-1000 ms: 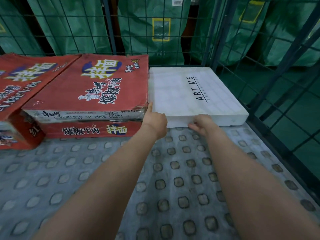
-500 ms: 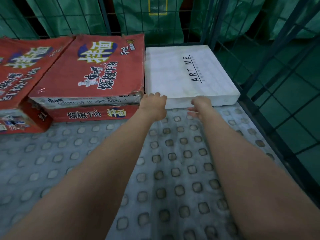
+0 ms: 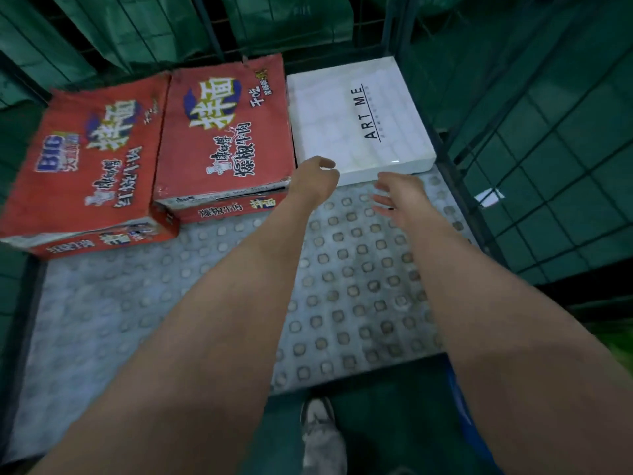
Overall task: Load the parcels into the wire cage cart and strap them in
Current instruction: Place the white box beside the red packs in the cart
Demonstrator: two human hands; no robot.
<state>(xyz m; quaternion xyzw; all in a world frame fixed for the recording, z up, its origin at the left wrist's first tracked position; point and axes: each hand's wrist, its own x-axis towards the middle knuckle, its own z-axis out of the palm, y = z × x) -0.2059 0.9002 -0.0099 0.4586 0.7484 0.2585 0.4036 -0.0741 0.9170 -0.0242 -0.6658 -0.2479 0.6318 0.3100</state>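
Cartons (image 3: 102, 159) blurred, left hand (image 3: 313, 174) curled at white box (image 3: 359, 114), grip unclear, right hand (image 3: 399, 197) spread

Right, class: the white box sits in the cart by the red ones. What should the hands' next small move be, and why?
Probably draw both hands back and fetch another parcel. The white box lies flat beside the red box; the left hand and right hand grip nothing, and bare floor lies in front.
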